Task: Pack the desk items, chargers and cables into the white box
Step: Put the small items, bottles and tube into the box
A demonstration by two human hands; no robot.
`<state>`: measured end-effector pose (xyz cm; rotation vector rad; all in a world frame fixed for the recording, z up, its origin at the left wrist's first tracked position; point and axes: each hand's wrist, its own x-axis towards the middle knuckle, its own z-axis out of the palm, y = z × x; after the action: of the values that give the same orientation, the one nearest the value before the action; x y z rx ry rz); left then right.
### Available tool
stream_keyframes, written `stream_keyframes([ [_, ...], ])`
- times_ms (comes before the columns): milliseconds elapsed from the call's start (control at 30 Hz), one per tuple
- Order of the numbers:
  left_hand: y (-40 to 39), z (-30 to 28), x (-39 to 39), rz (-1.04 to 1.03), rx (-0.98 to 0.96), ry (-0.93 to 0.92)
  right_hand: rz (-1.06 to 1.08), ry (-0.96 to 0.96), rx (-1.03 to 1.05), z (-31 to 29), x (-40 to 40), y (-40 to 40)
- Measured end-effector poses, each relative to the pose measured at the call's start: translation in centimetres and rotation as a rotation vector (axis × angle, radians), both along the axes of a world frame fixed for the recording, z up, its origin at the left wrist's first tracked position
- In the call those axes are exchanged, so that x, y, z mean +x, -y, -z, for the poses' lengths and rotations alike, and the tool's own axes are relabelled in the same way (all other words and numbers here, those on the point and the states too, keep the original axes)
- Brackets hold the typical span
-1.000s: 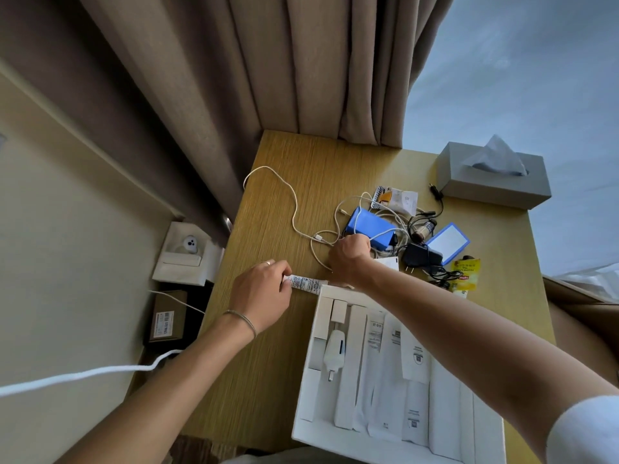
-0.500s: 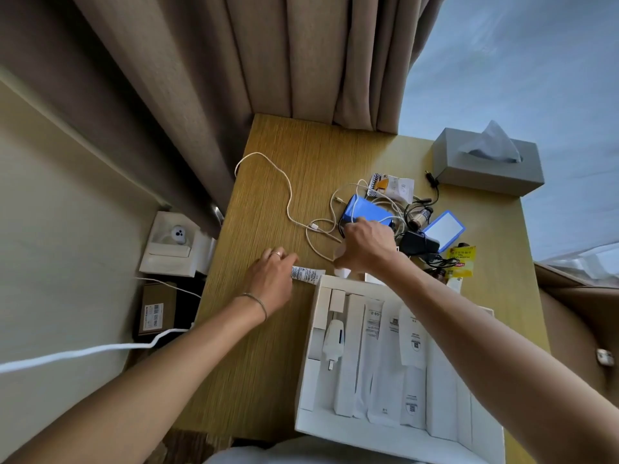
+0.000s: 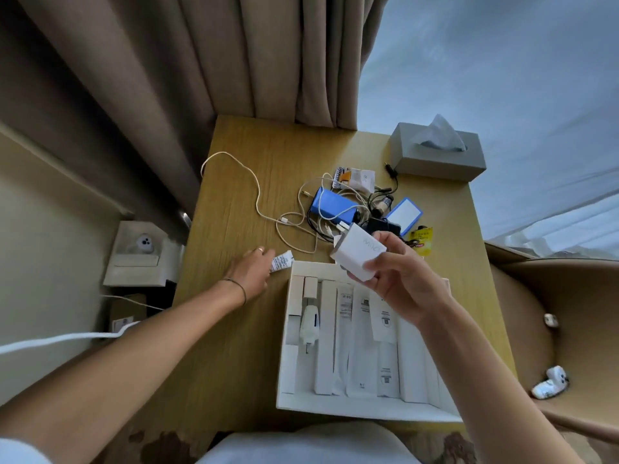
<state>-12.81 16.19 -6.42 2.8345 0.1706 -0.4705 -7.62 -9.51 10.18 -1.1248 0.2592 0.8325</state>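
Observation:
My right hand (image 3: pixel 400 279) grips a white charger block (image 3: pixel 358 257) and holds it in the air over the far edge of the white box (image 3: pixel 335 408). Its prongs point toward the cable pile. The box stands open on the wooden table (image 3: pixel 234 329) and holds several white packets and a white plug adapter (image 3: pixel 308 324). My left hand (image 3: pixel 249 271) rests on the table just left of the box, its fingers on a small white tube (image 3: pixel 280 261). A blue power bank (image 3: pixel 331 206), tangled white cables (image 3: pixel 258 199) and a black adapter (image 3: pixel 382 225) lie behind the box.
A grey tissue box (image 3: pixel 438 159) stands at the table's far right corner. A blue-framed card (image 3: pixel 403 215), a yellow sachet (image 3: pixel 422 241) and a small packet (image 3: pixel 353 179) lie by the cables. Curtains hang behind the table. A brown chair (image 3: pixel 552 329) with small white items is on the right.
My right hand lifted the white charger block out of the cable pile and brought it back over the box. My left hand stayed by the tube.

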Motion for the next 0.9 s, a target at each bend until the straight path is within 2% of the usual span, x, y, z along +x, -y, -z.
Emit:
stream_keyframes([
  [133, 0.2, -1.1, -1.3, -0.178, -0.145, 0.035, -0.073, 0.001, -0.092, 1.0, -2.8, 0.9],
  [267, 0.6, -2.3, -3.6, -0.253, -0.305, 0.089, -0.196, -0.041, -0.297, 3.3, -5.7, 1.5],
  [367, 1.0, -3.3, -5.4, -0.302, -0.414, 0.112, -0.267, -0.074, -0.371, 4.9, -7.9, 1.6],
  [533, 1.9, -5.1, -8.1, -0.34, -0.503, 0.146, -0.511, 0.169, -0.82, 7.3, -10.2, 0.8],
  [900, 2.5, -6.6, -10.1, -0.351, -0.509, 0.172, -0.744, 0.379, -1.103, 9.8, -12.0, -1.8],
])
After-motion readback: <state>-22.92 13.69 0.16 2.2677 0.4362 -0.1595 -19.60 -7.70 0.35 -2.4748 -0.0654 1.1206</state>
